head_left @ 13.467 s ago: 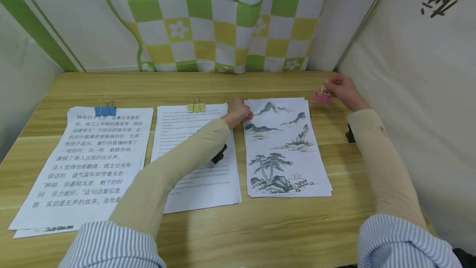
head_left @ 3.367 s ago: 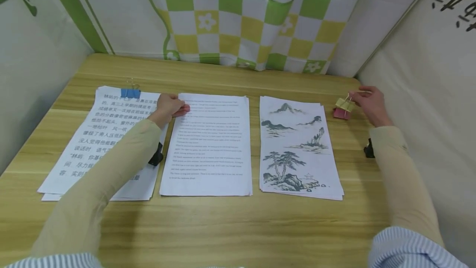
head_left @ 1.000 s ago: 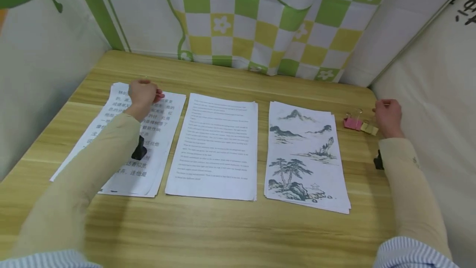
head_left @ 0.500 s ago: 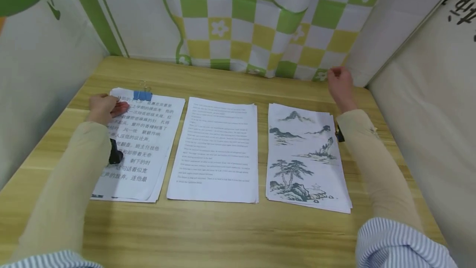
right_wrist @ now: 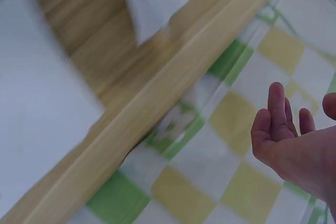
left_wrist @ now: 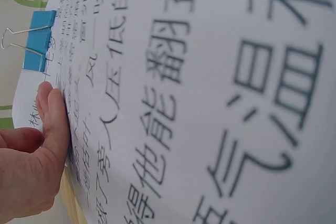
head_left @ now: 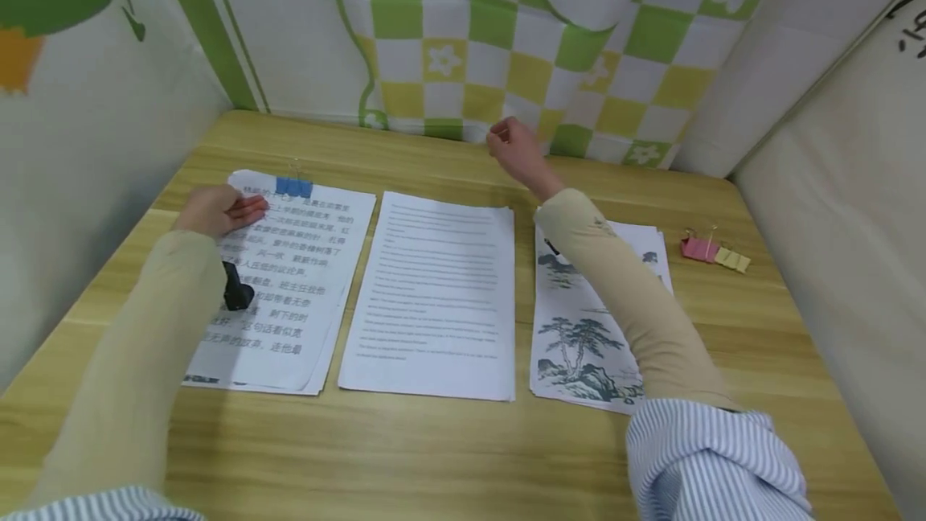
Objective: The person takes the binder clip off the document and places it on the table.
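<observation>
At the upper left corner of the left paper stack [head_left: 297, 288], my left hand [head_left: 208, 211] rests with its fingers extended over the printed sheet. A blue binder clip [head_left: 294, 187] grips that stack's top edge; in the left wrist view the clip [left_wrist: 39, 40] sits just beyond the fingertips, its wire handles pointing away from the page. My right hand [head_left: 517, 153] is over the table's far edge, fingers loosely bent and holding nothing. The right wrist view shows this hand [right_wrist: 294, 145] in front of the checked curtain, apart from the papers.
A stack of typed pages [head_left: 434, 296] lies in the middle, without a clip. My right forearm crosses above the landscape-print stack [head_left: 579, 352]. A pink binder clip [head_left: 699, 249] and a yellow binder clip [head_left: 733, 260] lie side by side at the right. A checked curtain [head_left: 492, 55] hangs behind.
The yellow clip came off the middle stack and now lies beside the pink one. My left hand shifted leftward onto the left stack. My right hand let go and swept left from the clips.
</observation>
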### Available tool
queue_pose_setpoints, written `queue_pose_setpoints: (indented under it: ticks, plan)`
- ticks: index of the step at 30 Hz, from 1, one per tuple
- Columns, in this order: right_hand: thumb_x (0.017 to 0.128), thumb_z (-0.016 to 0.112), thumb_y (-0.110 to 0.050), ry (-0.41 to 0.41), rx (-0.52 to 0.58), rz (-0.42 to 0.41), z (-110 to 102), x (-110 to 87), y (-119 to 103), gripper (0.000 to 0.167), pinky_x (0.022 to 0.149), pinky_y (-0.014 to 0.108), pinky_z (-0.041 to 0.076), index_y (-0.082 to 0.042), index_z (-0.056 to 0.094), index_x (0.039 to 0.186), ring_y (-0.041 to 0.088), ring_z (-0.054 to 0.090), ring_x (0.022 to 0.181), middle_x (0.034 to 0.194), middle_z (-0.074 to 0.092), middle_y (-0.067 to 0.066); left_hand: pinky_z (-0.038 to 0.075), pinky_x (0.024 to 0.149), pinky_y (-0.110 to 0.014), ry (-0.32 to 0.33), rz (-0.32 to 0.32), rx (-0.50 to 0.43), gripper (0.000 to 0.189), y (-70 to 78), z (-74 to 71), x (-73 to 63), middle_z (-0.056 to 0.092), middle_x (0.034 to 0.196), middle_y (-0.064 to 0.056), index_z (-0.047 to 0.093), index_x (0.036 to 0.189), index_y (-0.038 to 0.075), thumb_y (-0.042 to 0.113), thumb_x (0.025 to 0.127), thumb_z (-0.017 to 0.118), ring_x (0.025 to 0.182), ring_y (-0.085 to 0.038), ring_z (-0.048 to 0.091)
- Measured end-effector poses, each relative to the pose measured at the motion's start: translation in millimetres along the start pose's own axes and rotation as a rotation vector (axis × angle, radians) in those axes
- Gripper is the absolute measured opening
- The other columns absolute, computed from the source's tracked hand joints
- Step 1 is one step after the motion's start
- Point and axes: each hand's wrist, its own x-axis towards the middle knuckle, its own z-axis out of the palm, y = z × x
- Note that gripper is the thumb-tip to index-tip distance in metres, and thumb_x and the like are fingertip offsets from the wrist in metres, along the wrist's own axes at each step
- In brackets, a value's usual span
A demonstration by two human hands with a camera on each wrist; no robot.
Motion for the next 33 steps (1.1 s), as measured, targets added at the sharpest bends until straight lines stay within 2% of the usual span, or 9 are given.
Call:
queue_pose_setpoints:
  ticks: [3, 8, 12, 16, 20, 25, 27, 33]
  plan:
    - [0.097, 0.045, -0.016, -0.093, -0.001, -0.031, 27, 3.6, -17, 0.032, 0.085, 0.032, 0.053, 0.004, 0.051, 0.121, 0.028, 0.062, 0.102, 0.115, 0.061, 0.02, 0.057, 0.083, -0.018, -0.058, -0.024, -0.031, 0.064, 1.7, -3.9, 0.4, 0.061, 0.067, -0.002, -0.011, 0.151, 0.024, 0.007, 0.101, 0.025, 0.07, -0.008, 0.067]
    - [0.096, 0.049, -0.018, -0.215, -0.027, -0.079, 72, 13.3, -40, 0.034, 0.097, 0.033, 0.05, 0.004, 0.051, 0.123, 0.027, 0.059, 0.111, 0.121, 0.06, 0.019, 0.057, 0.083, -0.02, -0.104, -0.064, -0.098, 0.061, 2.1, -12.6, 4.2, 0.063, 0.068, -0.005, -0.01, 0.151, 0.026, 0.011, 0.102, 0.023, 0.071, -0.012, 0.067]
    - [0.095, 0.052, -0.019, -0.294, -0.015, -0.122, 108, 19.1, -59, 0.037, 0.098, 0.031, 0.049, 0.004, 0.052, 0.125, 0.026, 0.057, 0.115, 0.122, 0.06, 0.019, 0.056, 0.086, -0.02, -0.098, -0.068, -0.118, 0.058, 0.1, -14.6, 2.8, 0.062, 0.071, -0.005, -0.003, 0.152, 0.024, 0.012, 0.103, 0.024, 0.074, -0.011, 0.066]
    - [0.095, 0.055, -0.021, -0.364, 0.044, -0.128, 137, 19.9, -81, 0.042, 0.095, 0.027, 0.051, 0.004, 0.05, 0.129, 0.025, 0.057, 0.115, 0.124, 0.059, 0.018, 0.055, 0.089, -0.02, -0.062, -0.038, -0.1, 0.055, -2.2, -11.4, -0.5, 0.061, 0.075, -0.003, 0.005, 0.153, 0.02, 0.013, 0.103, 0.027, 0.08, -0.01, 0.066]
    - [0.095, 0.056, -0.022, -0.399, 0.076, -0.109, 154, 20.4, -99, 0.045, 0.093, 0.024, 0.051, 0.0, 0.047, 0.133, 0.022, 0.055, 0.117, 0.127, 0.057, 0.015, 0.055, 0.091, -0.02, -0.053, -0.019, -0.095, 0.054, -1.7, -4.5, 0.8, 0.06, 0.077, -0.002, 0.007, 0.153, 0.017, 0.015, 0.103, 0.027, 0.083, -0.009, 0.065]
    - [0.096, 0.055, -0.018, -0.414, 0.134, -0.07, 168, 23.8, -108, 0.045, 0.093, 0.026, 0.051, 0.0, 0.044, 0.135, 0.023, 0.053, 0.119, 0.131, 0.053, 0.015, 0.054, 0.091, -0.02, -0.08, -0.02, -0.11, 0.054, 1.1, 4.0, 3.4, 0.06, 0.077, -0.003, 0.007, 0.153, 0.017, 0.014, 0.103, 0.027, 0.085, -0.01, 0.065]
    - [0.096, 0.055, -0.018, -0.414, 0.151, -0.059, 175, 25.2, -111, 0.045, 0.094, 0.027, 0.051, 0.0, 0.043, 0.135, 0.023, 0.052, 0.12, 0.132, 0.053, 0.015, 0.054, 0.091, -0.02, -0.083, -0.02, -0.107, 0.053, 1.1, 4.1, 3.3, 0.06, 0.078, -0.002, 0.008, 0.152, 0.017, 0.014, 0.103, 0.027, 0.086, -0.01, 0.064]
    - [0.096, 0.055, -0.024, -0.447, 0.169, -0.07, 200, 28.7, -121, 0.05, 0.097, 0.025, 0.049, -0.001, 0.04, 0.138, 0.022, 0.049, 0.125, 0.137, 0.049, 0.014, 0.055, 0.089, -0.019, -0.033, -0.027, -0.101, 0.051, -5.2, -5.2, 2.0, 0.06, 0.076, -0.001, 0.012, 0.152, 0.016, 0.017, 0.104, 0.026, 0.08, -0.008, 0.064]
